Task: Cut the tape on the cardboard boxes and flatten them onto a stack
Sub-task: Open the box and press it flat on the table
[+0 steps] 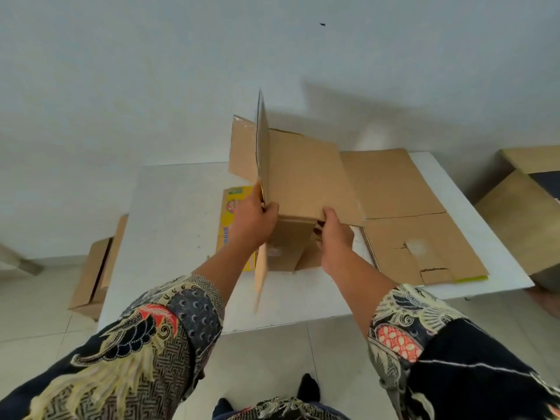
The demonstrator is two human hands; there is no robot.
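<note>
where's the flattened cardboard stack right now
In the head view, the flattened cardboard stack lies on the white table's right half, just right of the box both hands hold.

Both hands, left [253, 221] and right [335, 234], extended forward, fingers curled, gripping.

Two hands: left hand [253, 221], right hand [333, 234], both on one opened box [303, 180]. One flattened box [418, 225] on table right of right hand. One yellow printed carton [231, 213] under left hand. One box [94, 268] on floor far left of left hand; boxes [521, 204] far right, count unclear. One table [169, 213].
</note>
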